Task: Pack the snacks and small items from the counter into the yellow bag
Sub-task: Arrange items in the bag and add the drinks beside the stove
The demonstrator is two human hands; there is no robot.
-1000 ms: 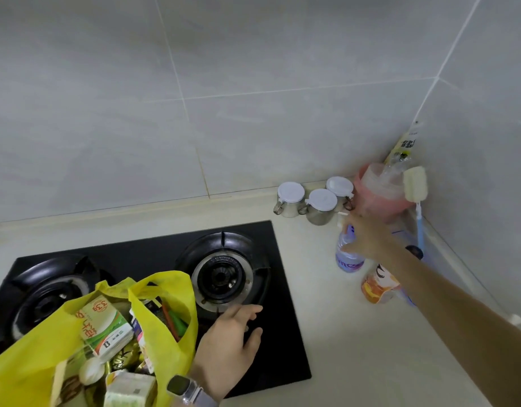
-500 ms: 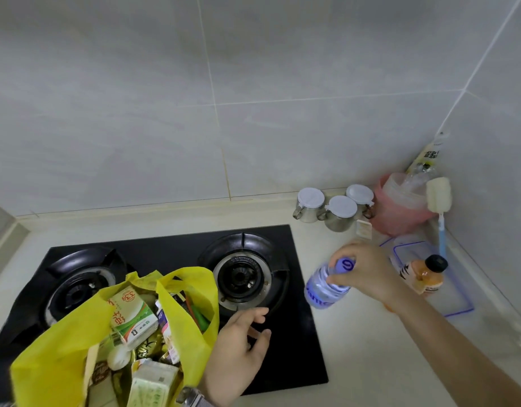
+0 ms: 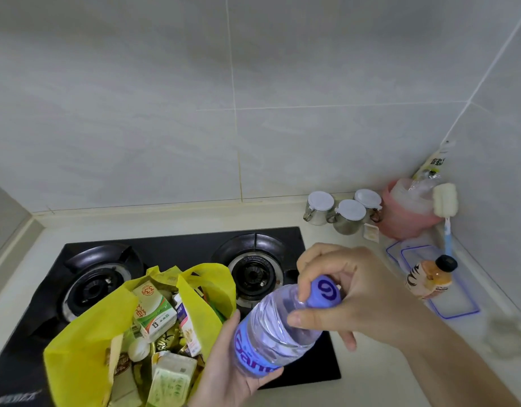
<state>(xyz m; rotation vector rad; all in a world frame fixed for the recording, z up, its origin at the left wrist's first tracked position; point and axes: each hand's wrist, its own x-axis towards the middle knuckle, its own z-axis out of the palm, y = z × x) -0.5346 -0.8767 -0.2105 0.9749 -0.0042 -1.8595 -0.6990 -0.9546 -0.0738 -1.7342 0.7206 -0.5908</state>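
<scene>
Both hands on the water bottle (image 3: 278, 327): right hand (image 3: 353, 292) pinching its cap, left hand (image 3: 229, 368) cupping its base, just right of the yellow bag (image 3: 86, 333); lower it base-first into a gap.

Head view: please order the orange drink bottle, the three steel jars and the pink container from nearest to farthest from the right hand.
1. Orange drink bottle, just right of the right hand.
2. Steel jars, behind it.
3. Pink container, back right corner.
</scene>
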